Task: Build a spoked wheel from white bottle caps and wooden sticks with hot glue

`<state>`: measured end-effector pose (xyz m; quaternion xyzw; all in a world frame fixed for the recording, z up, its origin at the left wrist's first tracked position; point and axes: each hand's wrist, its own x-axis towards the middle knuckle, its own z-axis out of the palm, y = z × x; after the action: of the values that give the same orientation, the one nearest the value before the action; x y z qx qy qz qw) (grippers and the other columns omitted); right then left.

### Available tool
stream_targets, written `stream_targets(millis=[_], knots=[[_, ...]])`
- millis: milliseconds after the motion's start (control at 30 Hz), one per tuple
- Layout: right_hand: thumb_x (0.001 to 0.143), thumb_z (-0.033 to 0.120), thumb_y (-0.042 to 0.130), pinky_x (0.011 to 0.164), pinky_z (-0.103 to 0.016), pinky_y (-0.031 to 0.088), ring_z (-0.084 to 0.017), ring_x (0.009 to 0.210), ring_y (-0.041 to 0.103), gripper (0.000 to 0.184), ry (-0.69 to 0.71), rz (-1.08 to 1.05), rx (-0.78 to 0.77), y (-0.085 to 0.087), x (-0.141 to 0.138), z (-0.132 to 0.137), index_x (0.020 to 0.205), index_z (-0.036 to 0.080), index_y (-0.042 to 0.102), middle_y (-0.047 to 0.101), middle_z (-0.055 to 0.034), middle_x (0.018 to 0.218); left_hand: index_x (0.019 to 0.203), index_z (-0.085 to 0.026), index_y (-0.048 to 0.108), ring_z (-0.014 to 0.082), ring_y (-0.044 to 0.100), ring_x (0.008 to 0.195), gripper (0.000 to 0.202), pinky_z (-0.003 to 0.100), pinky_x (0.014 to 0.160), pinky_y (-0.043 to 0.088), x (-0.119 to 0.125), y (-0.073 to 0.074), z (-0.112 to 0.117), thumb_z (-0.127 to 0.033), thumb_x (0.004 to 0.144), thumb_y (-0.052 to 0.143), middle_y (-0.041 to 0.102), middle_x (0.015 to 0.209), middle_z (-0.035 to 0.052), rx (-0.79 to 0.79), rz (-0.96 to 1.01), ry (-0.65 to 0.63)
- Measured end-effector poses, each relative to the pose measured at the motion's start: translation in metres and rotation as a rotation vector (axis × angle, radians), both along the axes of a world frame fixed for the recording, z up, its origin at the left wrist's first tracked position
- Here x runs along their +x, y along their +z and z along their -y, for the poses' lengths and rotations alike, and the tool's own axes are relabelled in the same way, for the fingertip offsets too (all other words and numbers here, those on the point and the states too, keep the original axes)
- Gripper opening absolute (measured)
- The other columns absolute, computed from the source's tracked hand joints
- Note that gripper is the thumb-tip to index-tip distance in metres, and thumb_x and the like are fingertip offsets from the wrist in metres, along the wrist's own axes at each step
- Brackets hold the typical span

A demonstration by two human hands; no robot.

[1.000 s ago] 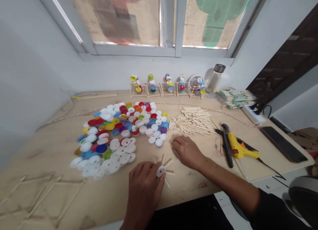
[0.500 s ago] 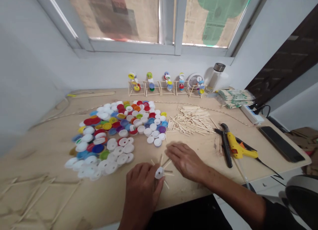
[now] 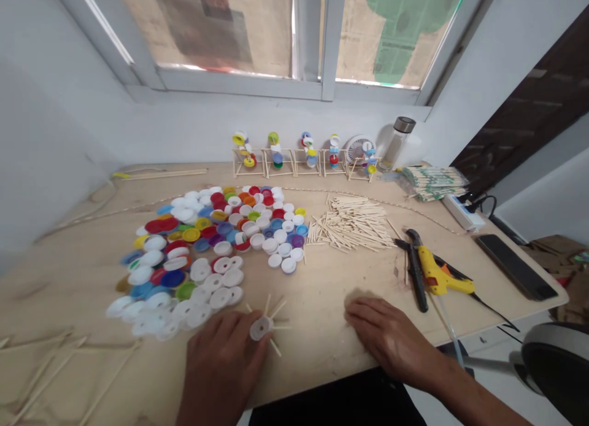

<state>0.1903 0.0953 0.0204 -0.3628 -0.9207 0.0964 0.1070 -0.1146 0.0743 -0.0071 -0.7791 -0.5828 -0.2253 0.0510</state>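
Observation:
My left hand (image 3: 225, 355) is closed on a white bottle cap (image 3: 261, 328) that has a hole in its middle. Several thin wooden sticks (image 3: 281, 326) stick out from the cap like spokes, on the side away from my fingers. My right hand (image 3: 389, 331) lies palm down on the table to the right, its fingers stretched out and close together, with nothing seen in it. Just beyond my left hand spreads a heap of coloured and white bottle caps (image 3: 200, 278), some with holes. A pile of short wooden sticks (image 3: 352, 223) lies beyond my right hand.
A yellow glue gun (image 3: 442, 274) and black-handled pliers (image 3: 418, 278) lie at right, near a phone (image 3: 515, 266). Stick frames with cap wheels (image 3: 276, 156) line the wall beside a small fan (image 3: 360, 148) and a glass bottle (image 3: 396, 145). More stick frames (image 3: 50, 364) lie at lower left.
My left hand has moved left with the spoked cap. My right hand has drawn away from the sticks to the right and toward me, down onto the table.

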Motion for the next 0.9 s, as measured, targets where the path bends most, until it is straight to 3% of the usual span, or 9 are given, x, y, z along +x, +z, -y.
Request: stream_targets(millis=[167,300,433,600,733,900], knots=[[0.094,0.016,0.043,0.098,-0.040,0.042,-0.025,0.117,0.051,0.034,-0.048,0.008,0.120,0.000,-0.021,-0.041,0.126,0.012,0.053,0.060,-0.0126,0.125,0.101,-0.021,0.064,0.0273,0.057,0.088,0.026,0.039,0.075,0.041,0.009,0.006,0.003,-0.033,0.085,0.048,0.067,0.092,0.0083,0.063,-0.001,0.111],[0.094,0.017,0.045,0.094,-0.039,0.043,-0.025,0.113,0.051,0.027,-0.080,0.052,0.163,-0.012,-0.044,-0.073,0.118,0.013,0.058,0.061,-0.0127,0.120,0.098,-0.019,0.066,0.0259,0.056,0.088,0.022,0.040,0.080,0.040,0.034,0.019,0.002,-0.026,0.085,0.050,0.067,0.087,0.0082,0.098,0.026,0.058],[0.093,0.017,0.048,0.083,-0.036,0.044,-0.023,0.093,0.056,0.016,-0.131,0.070,0.157,-0.025,-0.053,-0.084,0.093,0.015,0.064,0.065,-0.0101,0.097,0.095,-0.021,0.067,0.0239,0.058,0.086,0.020,0.040,0.079,0.037,0.058,0.025,-0.009,-0.020,0.084,0.051,0.068,0.086,0.0049,-0.052,0.038,-0.016],[0.090,0.013,0.049,0.079,-0.036,0.041,-0.023,0.086,0.054,0.016,-0.217,0.095,0.135,-0.032,-0.054,-0.094,0.082,0.015,0.062,0.062,-0.0093,0.085,0.091,-0.020,0.067,0.0258,0.056,0.089,0.016,0.043,0.081,0.035,0.085,0.033,-0.029,-0.018,0.081,0.054,0.068,0.090,0.0049,-0.224,-0.023,0.002],[0.089,0.011,0.049,0.077,-0.036,0.039,-0.023,0.085,0.053,0.014,-0.183,0.109,0.091,-0.023,-0.047,-0.084,0.082,0.014,0.060,0.062,-0.0097,0.086,0.085,-0.017,0.067,0.0275,0.055,0.089,0.015,0.045,0.081,0.034,0.101,0.030,-0.039,-0.016,0.082,0.053,0.068,0.088,0.0079,-0.274,-0.130,0.026],[0.090,0.016,0.051,0.077,-0.030,0.040,-0.017,0.079,0.054,0.016,-0.104,0.095,-0.012,-0.004,-0.015,-0.036,0.075,0.018,0.056,0.061,-0.0027,0.079,0.084,-0.018,0.066,0.0274,0.054,0.090,0.016,0.044,0.082,0.032,0.106,0.016,-0.045,-0.013,0.082,0.051,0.067,0.089,0.0080,-0.267,-0.183,0.012]])
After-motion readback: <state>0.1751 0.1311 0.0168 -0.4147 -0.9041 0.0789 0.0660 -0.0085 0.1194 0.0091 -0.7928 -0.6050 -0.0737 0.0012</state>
